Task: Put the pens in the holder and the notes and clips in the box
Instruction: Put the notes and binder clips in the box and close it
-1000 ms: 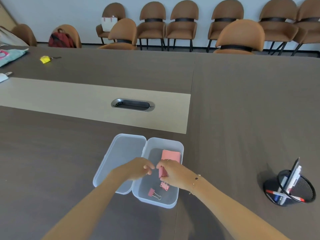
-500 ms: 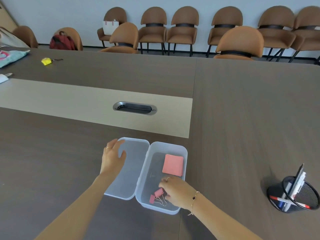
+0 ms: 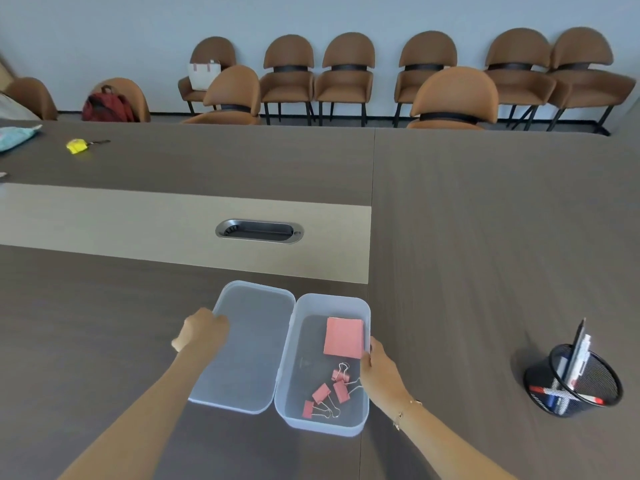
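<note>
A translucent plastic box (image 3: 298, 362) sits open on the dark table, its hinged lid (image 3: 249, 344) lying flat to the left. Inside the box lie a pink pad of notes (image 3: 343, 337) and several pink binder clips (image 3: 329, 393). My left hand (image 3: 201, 332) grips the lid's left edge. My right hand (image 3: 379, 370) holds the box's right wall, thumb over the rim. A black mesh holder (image 3: 585, 386) with several pens (image 3: 576, 355) stands at the right.
A metal cable port (image 3: 259, 231) is set in the table's pale strip. A yellow tag (image 3: 77, 145) and a light blue pouch (image 3: 15, 136) lie far left. Brown chairs (image 3: 453, 98) line the far side, one bearing a red backpack (image 3: 108, 106).
My right hand let go of the clips in the box and moved out to its right wall. My left hand shifted from the box to the lid's left edge.
</note>
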`<state>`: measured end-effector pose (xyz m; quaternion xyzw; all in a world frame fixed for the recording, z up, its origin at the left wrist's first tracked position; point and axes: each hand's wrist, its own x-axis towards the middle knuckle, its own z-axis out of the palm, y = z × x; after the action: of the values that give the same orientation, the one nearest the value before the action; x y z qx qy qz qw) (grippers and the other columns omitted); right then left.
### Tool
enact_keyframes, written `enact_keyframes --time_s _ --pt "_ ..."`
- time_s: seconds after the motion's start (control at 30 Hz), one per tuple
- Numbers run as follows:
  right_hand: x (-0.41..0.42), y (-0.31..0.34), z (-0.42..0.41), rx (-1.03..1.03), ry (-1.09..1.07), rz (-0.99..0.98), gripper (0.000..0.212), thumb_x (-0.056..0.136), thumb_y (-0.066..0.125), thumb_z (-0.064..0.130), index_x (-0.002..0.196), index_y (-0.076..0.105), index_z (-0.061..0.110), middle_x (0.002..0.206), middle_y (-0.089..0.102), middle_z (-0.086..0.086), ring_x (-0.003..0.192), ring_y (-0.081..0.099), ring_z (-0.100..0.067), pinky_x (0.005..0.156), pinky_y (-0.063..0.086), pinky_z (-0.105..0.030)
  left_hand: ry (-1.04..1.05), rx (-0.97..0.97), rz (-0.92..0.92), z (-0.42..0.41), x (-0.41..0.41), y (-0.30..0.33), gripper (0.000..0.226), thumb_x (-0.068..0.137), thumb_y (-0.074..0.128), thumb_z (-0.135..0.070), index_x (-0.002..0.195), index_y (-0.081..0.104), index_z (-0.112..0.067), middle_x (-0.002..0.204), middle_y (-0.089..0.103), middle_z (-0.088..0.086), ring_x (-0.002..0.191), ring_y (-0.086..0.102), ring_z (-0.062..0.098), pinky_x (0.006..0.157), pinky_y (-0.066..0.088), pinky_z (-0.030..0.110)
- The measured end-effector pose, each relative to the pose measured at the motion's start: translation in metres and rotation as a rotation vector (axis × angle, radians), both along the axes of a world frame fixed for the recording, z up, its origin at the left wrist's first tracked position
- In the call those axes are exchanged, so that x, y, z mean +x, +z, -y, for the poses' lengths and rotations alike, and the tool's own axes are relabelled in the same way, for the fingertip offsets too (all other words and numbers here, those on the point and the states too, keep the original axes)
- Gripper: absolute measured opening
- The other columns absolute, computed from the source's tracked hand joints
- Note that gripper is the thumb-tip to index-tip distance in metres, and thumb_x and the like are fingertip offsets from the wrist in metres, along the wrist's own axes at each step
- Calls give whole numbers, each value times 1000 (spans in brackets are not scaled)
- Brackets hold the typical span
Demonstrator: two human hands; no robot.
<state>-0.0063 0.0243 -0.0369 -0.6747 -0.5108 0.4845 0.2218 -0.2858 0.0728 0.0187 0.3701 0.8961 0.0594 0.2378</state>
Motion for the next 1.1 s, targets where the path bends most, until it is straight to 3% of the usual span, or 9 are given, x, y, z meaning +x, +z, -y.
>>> enact_keyframes --time_s 0.17,0.3,0.4,0.5,0.6,0.77,0.87,0.97,1.1 --pt "5 6 -5 -26 -4 -26 33 100 33 22 133 36 16 106 54 4 92 54 -12 65 42 -8 -96 10 102 -14 5 42 47 95 27 -28 106 59 6 79 55 12 72 52 28 73 41 31" --pt "11 13 -5 -51 -26 -2 33 100 34 23 130 42 13 107 57 1 87 54 -11 62 41 -10 -215 -5 210 -15 23 76 46 93 33 -28 97 66 4 88 73 16 80 71 35 83 59 40" --pt "16 16 -5 -86 -30 2 33 99 36 24 126 48 10 99 59 0 78 55 -8 62 43 -12 -325 5 263 -11 48 94 43 93 36 -33 99 62 1 95 69 13 74 70 33 85 59 40" --pt "20 21 -4 -152 -36 -60 32 97 35 30 116 56 14 110 64 -4 95 62 -16 84 56 -30 -395 39 321 -7 74 102 41 93 37 -39 84 56 -3 81 58 8 64 65 28 80 57 36" --pt "25 42 -3 -251 -127 -266 31 100 31 30 99 58 14 103 63 -7 99 60 -22 91 50 -35 -391 43 414 -9 97 101 40 94 37 -42 87 60 -10 81 63 4 60 61 20 61 54 28" --pt "41 48 -9 -322 -245 -471 45 101 28 36 128 46 6 101 61 -7 98 55 -24 100 42 -37 -478 67 449 -12 111 75 31 92 42 -40 96 58 -14 98 61 5 82 54 21 79 47 33" --pt "44 43 -9 -313 -241 -422 46 97 39 41 128 48 8 123 56 -13 103 53 -22 104 42 -40 -533 58 406 -7 113 51 65 89 54 -45 144 31 -21 144 36 10 124 45 23 93 39 31" --pt "43 41 -6 -265 -172 -381 24 94 48 36 107 52 17 104 59 -2 101 54 -19 103 45 -40 -570 -50 422 -4 116 25 99 73 69 -52 149 8 -32 156 11 10 146 16 21 106 38 37" --pt "36 42 0 -231 -111 -320 17 90 51 17 84 66 24 92 68 -11 85 65 -22 78 57 -29 -572 -145 370 5 126 1 125 63 74 -60 149 -15 -34 159 -7 9 142 29 27 108 38 40"
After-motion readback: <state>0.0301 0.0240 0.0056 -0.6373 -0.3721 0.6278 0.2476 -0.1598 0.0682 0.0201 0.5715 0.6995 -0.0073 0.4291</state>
